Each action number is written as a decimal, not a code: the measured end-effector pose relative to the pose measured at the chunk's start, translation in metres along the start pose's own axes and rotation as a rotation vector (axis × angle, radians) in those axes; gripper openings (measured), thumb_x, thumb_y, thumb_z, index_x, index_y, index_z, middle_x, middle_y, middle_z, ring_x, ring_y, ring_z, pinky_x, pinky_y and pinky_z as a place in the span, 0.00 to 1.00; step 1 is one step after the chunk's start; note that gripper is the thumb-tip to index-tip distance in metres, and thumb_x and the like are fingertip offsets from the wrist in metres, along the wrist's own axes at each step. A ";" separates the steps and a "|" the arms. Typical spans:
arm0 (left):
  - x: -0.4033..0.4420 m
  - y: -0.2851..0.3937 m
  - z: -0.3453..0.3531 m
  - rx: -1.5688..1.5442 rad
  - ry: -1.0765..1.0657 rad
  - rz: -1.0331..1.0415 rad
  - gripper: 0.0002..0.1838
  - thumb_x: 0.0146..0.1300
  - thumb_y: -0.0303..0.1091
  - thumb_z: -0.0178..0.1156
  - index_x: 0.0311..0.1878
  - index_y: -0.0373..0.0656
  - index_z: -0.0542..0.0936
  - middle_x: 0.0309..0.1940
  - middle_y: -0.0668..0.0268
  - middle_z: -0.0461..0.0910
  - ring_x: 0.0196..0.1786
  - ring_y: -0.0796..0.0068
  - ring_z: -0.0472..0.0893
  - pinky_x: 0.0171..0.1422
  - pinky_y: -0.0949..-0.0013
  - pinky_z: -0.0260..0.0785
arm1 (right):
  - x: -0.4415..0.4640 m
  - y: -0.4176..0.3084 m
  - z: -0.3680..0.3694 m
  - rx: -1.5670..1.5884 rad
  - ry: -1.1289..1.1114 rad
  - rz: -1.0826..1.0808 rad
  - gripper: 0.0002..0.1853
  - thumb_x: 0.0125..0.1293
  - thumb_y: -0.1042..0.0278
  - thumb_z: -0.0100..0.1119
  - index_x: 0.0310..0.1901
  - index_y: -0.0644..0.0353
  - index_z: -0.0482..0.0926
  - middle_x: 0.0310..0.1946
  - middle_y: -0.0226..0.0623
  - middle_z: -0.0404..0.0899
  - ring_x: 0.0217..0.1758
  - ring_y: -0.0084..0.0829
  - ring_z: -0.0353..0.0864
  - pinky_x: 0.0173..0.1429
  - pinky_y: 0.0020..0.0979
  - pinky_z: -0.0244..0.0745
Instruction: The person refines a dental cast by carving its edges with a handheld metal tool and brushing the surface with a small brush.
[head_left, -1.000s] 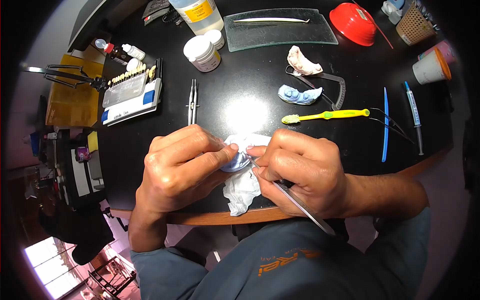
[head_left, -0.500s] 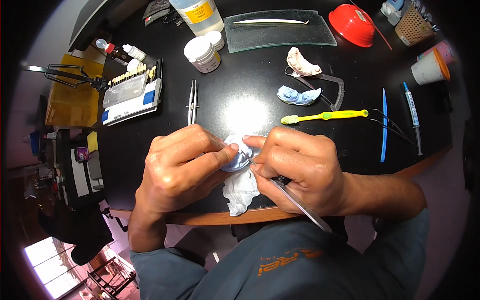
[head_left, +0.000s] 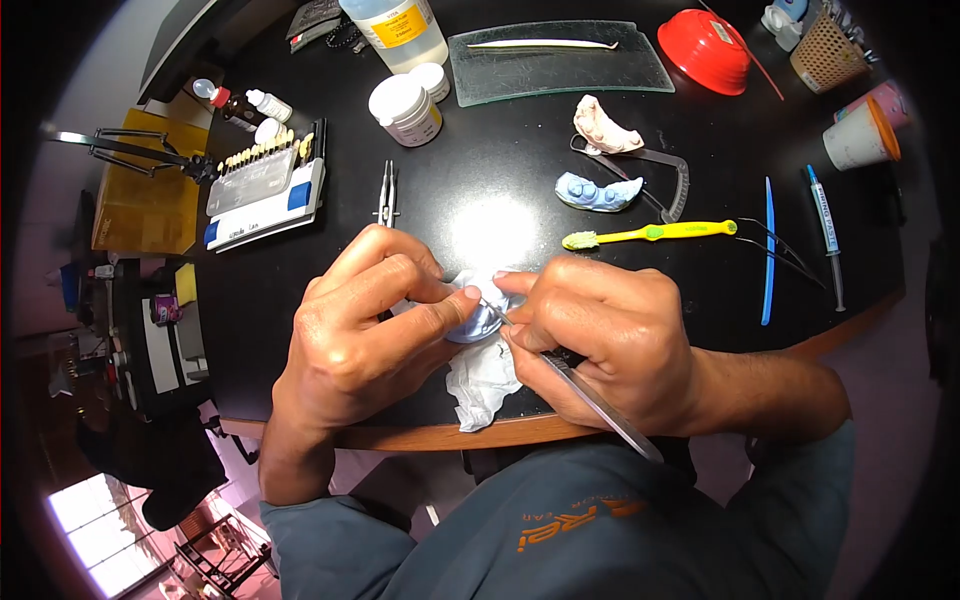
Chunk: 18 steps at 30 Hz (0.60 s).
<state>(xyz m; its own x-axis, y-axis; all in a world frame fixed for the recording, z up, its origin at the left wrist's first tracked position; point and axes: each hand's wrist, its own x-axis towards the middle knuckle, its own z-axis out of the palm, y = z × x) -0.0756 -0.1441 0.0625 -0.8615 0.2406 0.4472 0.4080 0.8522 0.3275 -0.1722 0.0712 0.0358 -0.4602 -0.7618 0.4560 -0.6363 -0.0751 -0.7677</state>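
Observation:
A light-blue dental cast (head_left: 478, 325) is close to the table's front edge, mostly covered by my fingers. My left hand (head_left: 375, 320) is closed on it, the thumb and index finger meeting at its top. In my right hand (head_left: 605, 330), gripped like a pen, is a slim metal dental instrument (head_left: 605, 408) with a ridged grip. The instrument's tip reaches the cast near my left thumb; exactly what it touches is too small to tell. My right index finger rests at the cast's far side. Crumpled white tissue (head_left: 482, 385) lies below the cast.
Tweezers (head_left: 387, 190) lie beyond my left hand. Another blue cast (head_left: 598, 191), a pinkish cast (head_left: 607, 128) and a yellow toothbrush (head_left: 650, 233) are beyond my right. Farther back are a glass slab (head_left: 560, 75), white jars (head_left: 405, 108), a red bowl (head_left: 703, 52) and a shade guide (head_left: 265, 190).
The fingers of my left hand have lifted and bent slightly away from the table's front edge. My right hand and the instrument have barely moved.

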 end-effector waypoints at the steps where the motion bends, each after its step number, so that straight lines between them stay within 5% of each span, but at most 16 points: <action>1: 0.000 0.000 0.000 0.000 0.000 0.001 0.23 0.32 0.24 0.83 0.39 0.43 0.92 0.27 0.68 0.81 0.37 0.65 0.84 0.37 0.66 0.77 | -0.002 -0.002 0.001 -0.005 0.001 0.012 0.10 0.53 0.86 0.73 0.28 0.64 0.80 0.27 0.40 0.82 0.37 0.38 0.92 0.59 0.45 0.90; 8: 0.003 0.004 0.000 -0.020 0.020 -0.004 0.23 0.31 0.24 0.83 0.39 0.44 0.93 0.27 0.69 0.80 0.36 0.66 0.83 0.37 0.66 0.76 | 0.001 0.006 -0.001 -0.156 -0.022 -0.063 0.11 0.54 0.83 0.74 0.26 0.57 0.80 0.27 0.32 0.85 0.58 0.44 0.93 0.84 0.71 0.51; 11: 0.001 0.000 0.000 -0.010 0.012 -0.015 0.22 0.32 0.24 0.83 0.38 0.44 0.93 0.27 0.69 0.80 0.36 0.67 0.83 0.37 0.66 0.76 | 0.002 0.000 -0.004 -0.170 0.001 -0.105 0.12 0.54 0.85 0.73 0.27 0.58 0.79 0.28 0.34 0.85 0.56 0.46 0.94 0.82 0.70 0.58; 14: 0.000 -0.001 -0.002 -0.007 0.017 -0.033 0.22 0.32 0.24 0.84 0.37 0.45 0.93 0.27 0.70 0.79 0.35 0.67 0.83 0.36 0.67 0.75 | 0.004 0.001 -0.002 -0.095 0.053 -0.125 0.12 0.54 0.87 0.73 0.27 0.58 0.79 0.28 0.36 0.86 0.55 0.49 0.94 0.75 0.65 0.72; 16: 0.000 -0.001 -0.001 -0.012 0.029 -0.026 0.21 0.33 0.24 0.84 0.37 0.45 0.93 0.26 0.70 0.78 0.35 0.67 0.82 0.36 0.67 0.75 | 0.002 0.008 0.006 -0.012 0.097 -0.136 0.12 0.53 0.87 0.72 0.29 0.61 0.78 0.28 0.40 0.83 0.37 0.43 0.92 0.52 0.47 0.86; 18: 0.000 -0.002 0.001 -0.007 0.041 -0.019 0.20 0.33 0.23 0.84 0.36 0.45 0.93 0.26 0.70 0.77 0.35 0.67 0.82 0.36 0.67 0.75 | -0.002 0.013 0.009 0.022 0.088 -0.136 0.12 0.50 0.86 0.72 0.31 0.63 0.77 0.30 0.44 0.80 0.29 0.41 0.86 0.34 0.37 0.81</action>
<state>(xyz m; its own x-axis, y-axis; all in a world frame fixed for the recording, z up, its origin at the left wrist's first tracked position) -0.0764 -0.1453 0.0610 -0.8557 0.2051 0.4750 0.3943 0.8529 0.3421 -0.1739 0.0662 0.0209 -0.4236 -0.6845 0.5933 -0.6830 -0.1889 -0.7055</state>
